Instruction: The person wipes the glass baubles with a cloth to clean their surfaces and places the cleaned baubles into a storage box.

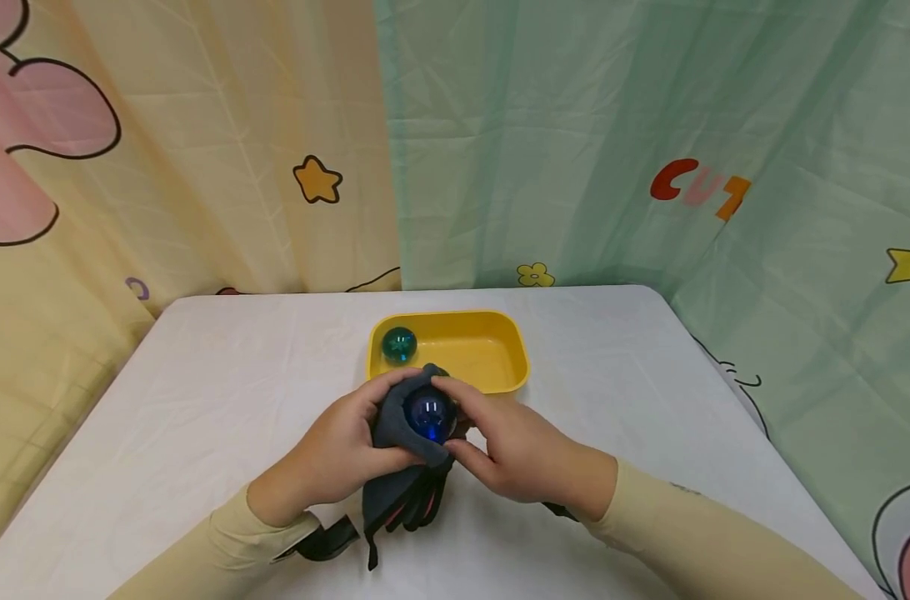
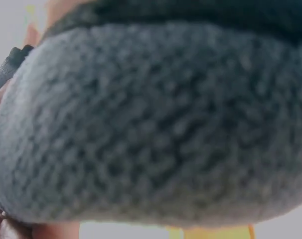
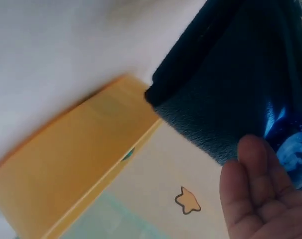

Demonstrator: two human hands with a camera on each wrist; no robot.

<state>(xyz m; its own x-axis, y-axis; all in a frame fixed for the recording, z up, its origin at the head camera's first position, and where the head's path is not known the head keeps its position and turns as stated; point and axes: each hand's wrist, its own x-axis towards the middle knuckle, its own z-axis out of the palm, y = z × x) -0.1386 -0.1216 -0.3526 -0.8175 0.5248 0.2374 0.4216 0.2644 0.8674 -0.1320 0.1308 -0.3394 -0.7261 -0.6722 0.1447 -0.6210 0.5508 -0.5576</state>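
Note:
A shiny blue see-through ball point(image 1: 430, 414) sits in the folds of a dark grey soft cloth piece point(image 1: 397, 429), which has black and reddish finger-like strips hanging from its lower end, somewhat like a glove. On the left side, my left hand point(image 1: 342, 454) grips the cloth, thumb along the near edge. My right hand point(image 1: 518, 450) holds the ball from the right between thumb and fingers, right at the cloth's edge. In the right wrist view, fingertips touch the ball point(image 3: 295, 152) beside the dark cloth point(image 3: 230, 74). Grey fabric point(image 2: 156, 124) fills most of the left wrist view.
Just beyond the hands, a yellow tray point(image 1: 492, 389) stands on the white-covered table point(image 1: 275, 358). A green see-through ball point(image 1: 399, 344) lies at the tray's left end. Patterned curtains point(image 1: 545, 150) hang behind the table and along its sides.

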